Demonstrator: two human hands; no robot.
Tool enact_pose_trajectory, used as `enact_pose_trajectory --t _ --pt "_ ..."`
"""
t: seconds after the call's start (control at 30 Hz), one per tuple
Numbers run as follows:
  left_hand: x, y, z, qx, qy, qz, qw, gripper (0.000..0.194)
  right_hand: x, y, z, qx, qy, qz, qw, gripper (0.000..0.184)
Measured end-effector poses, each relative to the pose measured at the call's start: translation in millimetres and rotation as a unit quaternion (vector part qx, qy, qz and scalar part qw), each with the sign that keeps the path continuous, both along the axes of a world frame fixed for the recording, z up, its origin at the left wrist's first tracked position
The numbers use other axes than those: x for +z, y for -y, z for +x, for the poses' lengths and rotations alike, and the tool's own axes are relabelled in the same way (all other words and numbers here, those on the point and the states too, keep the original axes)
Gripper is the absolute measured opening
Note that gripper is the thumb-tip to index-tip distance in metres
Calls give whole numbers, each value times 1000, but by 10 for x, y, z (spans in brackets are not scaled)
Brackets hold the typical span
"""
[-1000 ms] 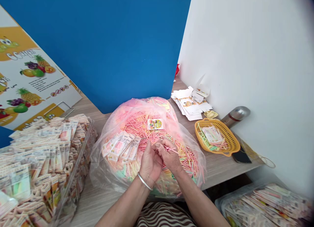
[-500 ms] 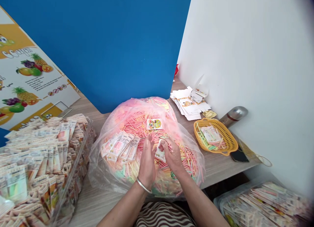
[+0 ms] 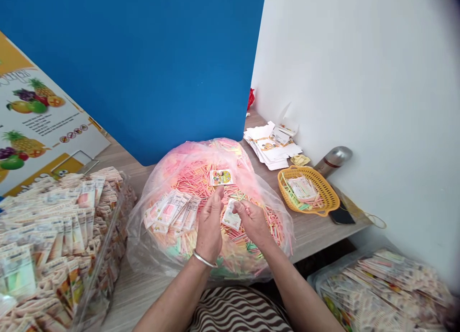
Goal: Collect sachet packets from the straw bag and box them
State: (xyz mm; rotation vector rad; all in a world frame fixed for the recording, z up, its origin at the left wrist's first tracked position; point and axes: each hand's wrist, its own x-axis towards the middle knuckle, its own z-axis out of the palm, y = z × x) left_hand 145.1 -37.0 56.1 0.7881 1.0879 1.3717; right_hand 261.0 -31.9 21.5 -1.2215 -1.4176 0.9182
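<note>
A large clear plastic bag [image 3: 140, 246] lies open on the table, full of thin pink, yellow and green sticks [image 3: 192, 181]. Over the bag's middle, my left hand [image 3: 210, 224] is held edge-on with its fingers stretched out and pressed lightly together. Opposite it, my right hand [image 3: 254, 224] is closed, thumb against curled fingers; what it pinches is mostly hidden. Beside the right thumb is a small printed sachet [image 3: 231, 217]; I cannot tell whether the hand touches it. A colourful sachet [image 3: 221, 177] lies face up beyond both hands. Several filled sachets [image 3: 172, 211] are fanned out at the left.
At left stands a clear bin [image 3: 104, 255] heaped with sachets, near a printed fruit board [image 3: 36, 116]. To the right are a yellow basket [image 3: 332, 200], a steel flask [image 3: 334, 159] and flattened white cartons [image 3: 271, 145]. Another sachet-filled bin [image 3: 316, 279] sits lower right.
The view has shifted slightly, moving the scene left in the picture. My hands have drawn a little apart, and more of the sachet between them shows.
</note>
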Motion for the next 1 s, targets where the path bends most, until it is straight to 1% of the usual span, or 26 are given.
enact_pose_trajectory --t 0.03,0.07,0.1,0.17,0.23,0.3,0.37,0.47,0.53,0.57,0.6,0.63,0.7,0.73,0.77,0.8,0.83,0.87,0.9,0.93,0.97,1.0 --pt "-2 9 29 -5 52 -45 998 40 34 6 -15 9 -48 -13 999 45" --pt "-8 26 65 -25 109 -94 989 42 63 12 -33 18 -87 -14 996 46" --pt "-17 49 104 -53 165 -139 975 43 85 18 -52 20 -104 0 994 45" --pt "-37 103 180 -96 255 -188 944 42 103 29 -83 -8 -70 57 996 39" --pt "-52 150 232 -96 304 -197 927 38 86 40 -98 -54 3 106 993 33" --pt "-59 179 248 -83 323 -203 921 37 43 52 -98 -77 55 119 988 31" --pt "-62 192 237 -87 327 -213 917 40 -10 64 -93 -77 80 117 987 32" --pt "-66 206 214 -104 319 -201 920 46 -83 78 -84 -68 108 110 986 32" --pt "-76 224 211 -132 302 -176 928 55 -120 82 -72 -56 124 111 984 28" --pt "-86 237 209 -140 284 -162 935 60 -135 83 -62 -51 134 119 982 25" --pt "-100 252 203 -136 255 -144 947 63 -147 84 -51 -49 146 131 979 23" --pt "-118 267 191 -117 211 -117 963 65 -157 84 -37 -52 158 143 976 22" --pt "-157 293 137 -60 75 -25 995 65 -168 84 -9 -55 192 154 968 25" --pt "-173 302 97 -33 -15 37 999 65 -169 84 4 -57 213 155 963 29" --pt "-184 308 52 -13 -108 100 989 65 -167 85 14 -58 234 154 958 33" --pt "-186 309 6 -2 -194 156 968 63 -160 88 22 -58 254 155 953 36" --pt "-181 307 -34 -1 -265 199 944 55 -151 91 26 -61 270 157 948 38" --pt "-168 303 -66 -5 -315 225 922 42 -139 95 28 -66 281 159 944 39" --pt "-150 299 -85 -14 -343 239 908 28 -126 99 28 -72 288 162 941 39" --pt "-128 295 -91 -29 -354 243 903 17 -114 104 25 -76 291 163 940 38" --pt "-104 293 -85 -42 -352 238 904 13 -105 109 23 -79 293 166 938 39" --pt "-81 293 -69 -49 -342 227 910 14 -100 112 21 -82 296 169 936 39"
